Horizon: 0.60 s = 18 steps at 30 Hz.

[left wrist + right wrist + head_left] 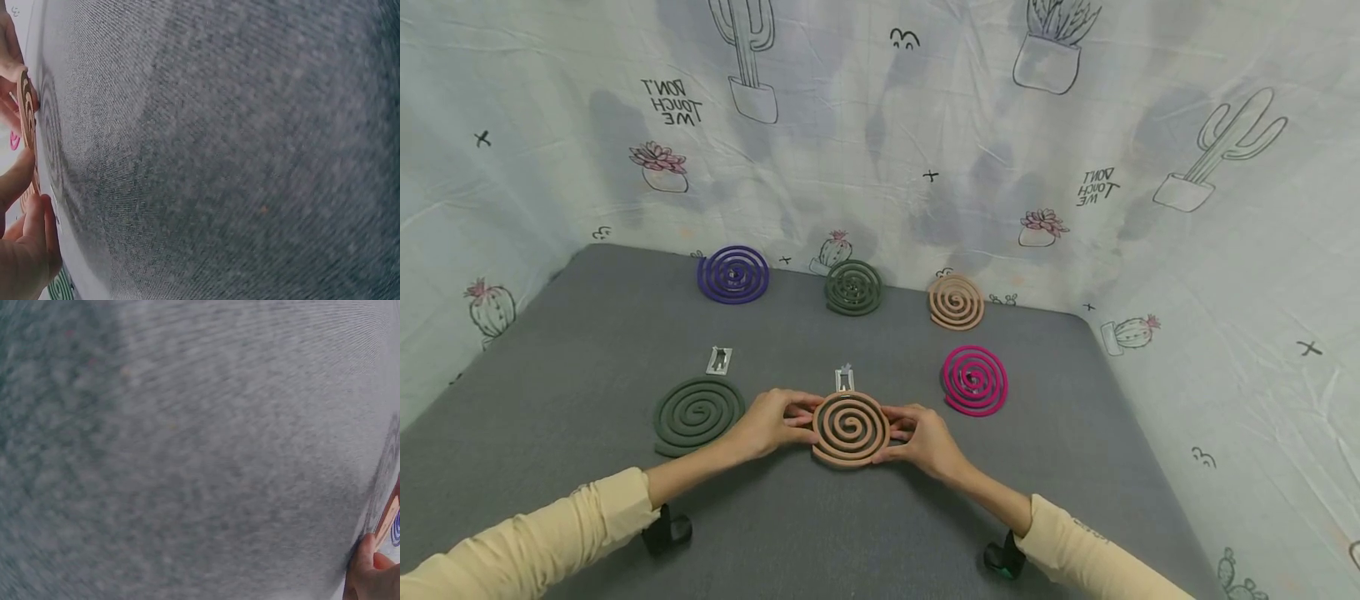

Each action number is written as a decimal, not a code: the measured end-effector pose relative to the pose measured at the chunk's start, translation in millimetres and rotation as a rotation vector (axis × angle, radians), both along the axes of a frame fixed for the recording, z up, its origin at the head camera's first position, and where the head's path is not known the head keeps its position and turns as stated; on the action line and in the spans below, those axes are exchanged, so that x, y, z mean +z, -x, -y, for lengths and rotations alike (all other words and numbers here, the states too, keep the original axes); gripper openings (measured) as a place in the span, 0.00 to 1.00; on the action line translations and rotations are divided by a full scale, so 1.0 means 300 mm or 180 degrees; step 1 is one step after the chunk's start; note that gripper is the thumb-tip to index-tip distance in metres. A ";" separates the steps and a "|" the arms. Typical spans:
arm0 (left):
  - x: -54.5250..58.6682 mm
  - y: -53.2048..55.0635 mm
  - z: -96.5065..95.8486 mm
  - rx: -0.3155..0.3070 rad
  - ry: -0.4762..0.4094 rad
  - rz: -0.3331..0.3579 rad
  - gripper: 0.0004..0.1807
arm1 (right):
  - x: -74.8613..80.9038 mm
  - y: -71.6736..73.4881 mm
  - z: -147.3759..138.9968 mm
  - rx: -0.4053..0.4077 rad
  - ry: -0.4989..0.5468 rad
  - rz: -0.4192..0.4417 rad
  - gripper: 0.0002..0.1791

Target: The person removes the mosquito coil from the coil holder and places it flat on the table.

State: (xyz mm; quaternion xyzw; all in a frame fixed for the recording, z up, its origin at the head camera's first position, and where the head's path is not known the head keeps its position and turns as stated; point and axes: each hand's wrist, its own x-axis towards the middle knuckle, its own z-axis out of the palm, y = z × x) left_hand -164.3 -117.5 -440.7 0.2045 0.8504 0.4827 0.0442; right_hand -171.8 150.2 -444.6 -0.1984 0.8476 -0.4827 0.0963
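Observation:
Both hands hold a tan mosquito coil [851,429] by its opposite edges. The left hand [775,421] pinches its left side between thumb and fingers, while the right hand [928,442] pinches the right side. In the left wrist view the coil [26,109] appears nearly edge-on, raised off the cloth with a shadow below it. A small metal coil stand [845,380] lies just beyond the held coil. Close to the left hand is a dark green coil [698,412] on the table. The right wrist view catches only part of the right hand [375,575] and the coil's edge.
Along the back lie a purple coil [734,274], a green coil [853,287] and a tan coil [956,302]. A pink coil [975,381] is at the right. Another metal stand [719,360] lies behind the dark green coil. Printed cloth [865,150] walls the grey table [820,542].

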 end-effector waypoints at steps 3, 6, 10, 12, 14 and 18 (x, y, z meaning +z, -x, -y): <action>0.002 0.003 0.000 -0.0046 0.0005 0.0015 0.26 | 0.010 0.000 0.004 -0.0003 -0.0220 -0.0083 0.36; 0.004 0.003 0.000 -0.0040 0.0066 0.0001 0.26 | 0.019 0.000 0.007 0.0015 -0.0393 -0.0153 0.36; 0.001 0.002 0.001 -0.0001 0.0237 -0.0064 0.25 | 0.027 -0.002 0.014 0.0039 -0.0513 -0.0209 0.36; -0.001 0.001 0.002 -0.0017 0.0266 -0.0104 0.25 | 0.027 -0.003 0.016 0.0040 -0.0530 -0.0238 0.36; -0.003 0.000 0.003 -0.0027 0.0262 -0.0123 0.25 | 0.025 -0.005 0.019 0.0037 -0.0543 -0.0278 0.37; -0.006 -0.003 0.008 -0.0045 0.0252 -0.0150 0.25 | 0.016 -0.012 0.022 0.0009 -0.0551 -0.0327 0.37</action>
